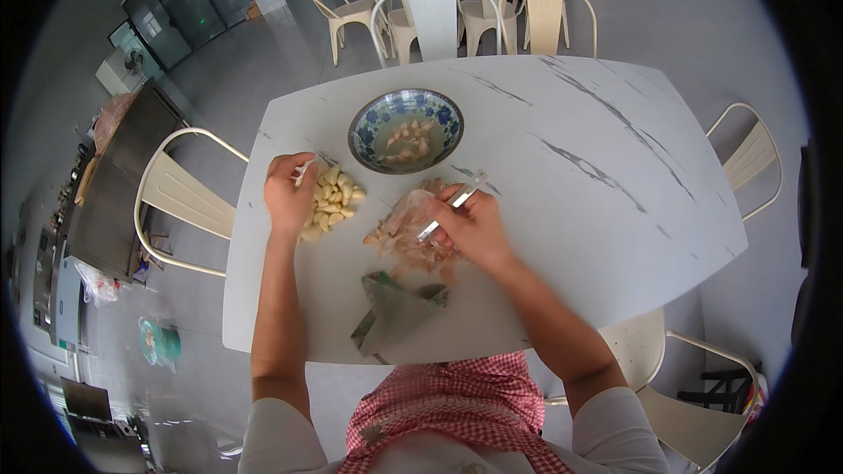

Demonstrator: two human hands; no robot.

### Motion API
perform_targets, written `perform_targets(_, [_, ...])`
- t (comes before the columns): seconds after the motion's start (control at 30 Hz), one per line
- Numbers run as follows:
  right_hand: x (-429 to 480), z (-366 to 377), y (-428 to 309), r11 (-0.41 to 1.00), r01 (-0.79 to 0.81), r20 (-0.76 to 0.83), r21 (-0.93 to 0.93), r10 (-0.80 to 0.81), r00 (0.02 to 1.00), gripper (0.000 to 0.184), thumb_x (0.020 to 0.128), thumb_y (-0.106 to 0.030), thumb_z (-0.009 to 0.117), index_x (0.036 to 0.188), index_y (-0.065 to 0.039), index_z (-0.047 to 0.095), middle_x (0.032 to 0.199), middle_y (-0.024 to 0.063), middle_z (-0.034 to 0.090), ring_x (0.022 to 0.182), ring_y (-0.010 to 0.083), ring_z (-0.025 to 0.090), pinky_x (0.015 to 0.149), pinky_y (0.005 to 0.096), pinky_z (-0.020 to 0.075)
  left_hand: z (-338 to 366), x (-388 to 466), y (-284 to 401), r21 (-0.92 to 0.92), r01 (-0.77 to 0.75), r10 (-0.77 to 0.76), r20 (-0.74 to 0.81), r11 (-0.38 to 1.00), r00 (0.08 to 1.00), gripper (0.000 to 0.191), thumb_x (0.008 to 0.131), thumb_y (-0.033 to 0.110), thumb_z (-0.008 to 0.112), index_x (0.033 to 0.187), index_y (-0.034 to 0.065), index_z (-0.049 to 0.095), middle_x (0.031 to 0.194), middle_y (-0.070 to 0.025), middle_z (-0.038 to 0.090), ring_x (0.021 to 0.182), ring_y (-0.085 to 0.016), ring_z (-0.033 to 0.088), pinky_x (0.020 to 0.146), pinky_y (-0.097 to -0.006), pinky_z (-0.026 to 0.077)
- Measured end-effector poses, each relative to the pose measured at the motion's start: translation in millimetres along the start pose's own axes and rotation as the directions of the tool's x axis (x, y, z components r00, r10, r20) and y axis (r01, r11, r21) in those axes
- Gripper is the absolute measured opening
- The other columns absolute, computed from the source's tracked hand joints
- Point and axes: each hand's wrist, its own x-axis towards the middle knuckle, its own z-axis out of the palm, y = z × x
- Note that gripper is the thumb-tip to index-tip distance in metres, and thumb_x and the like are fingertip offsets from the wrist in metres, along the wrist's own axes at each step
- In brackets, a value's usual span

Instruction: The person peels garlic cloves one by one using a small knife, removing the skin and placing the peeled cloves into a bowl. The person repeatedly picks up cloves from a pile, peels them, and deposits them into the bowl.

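My left hand (288,192) is at the left of the table, pinching a small white piece (303,172), perhaps garlic or its skin. Right beside it lies a pile of peeled garlic cloves (334,192). In my right hand (479,224) is a slim silver metal tool (466,189) with a hole at its upper end; the fingers hide part of it. That hand hovers over a heap of papery garlic skins (402,237). Beyond both hands stands a blue floral bowl (373,120), holding unpeeled garlic cloves (411,138) in cloudy liquid.
A crumpled plastic bag (398,313) lies near the front edge of the white marbled table (566,243). Cream metal chairs (191,194) stand around it, with another white-backed chair (431,20) at the far side. A green bin (160,342) is on the floor at left.
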Motion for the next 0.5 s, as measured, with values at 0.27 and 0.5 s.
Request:
perform_targets(0.27, [0.2,1.4,-0.1,0.99,0.008,-0.04,0.144,-0.003,0.999,0.009,0.076,-0.01,0.057,0.079,-0.002,0.054,0.061,0.0022,0.055,0.043,0.006,0.049,0.038,0.0203,0.0384,57.7,54.4,40.6,0.014,-0.319,0.296,0.332,0.948,0.896,0.014,0.067,0.008,0.062,0.081,0.0061,0.062,0.078,-0.0086,0.056,0.066,-0.021,0.055,0.06,-0.0289,0.044])
perform_targets(0.5, [-0.1,1.6,-6.2,0.982,-0.04,-0.069,0.185,0.054,0.996,0.013,0.078,-0.015,0.057,0.08,-0.002,0.053,0.06,0.0012,0.053,0.043,0.0054,0.048,0.037,0.0185,0.0377,87.4,66.8,62.7,0.38,-0.341,0.04,0.616,0.86,0.787,0.016,0.066,0.021,0.059,0.076,0.0084,0.063,0.076,-0.0091,0.059,0.074,-0.026,0.056,0.065,-0.0348,0.044])
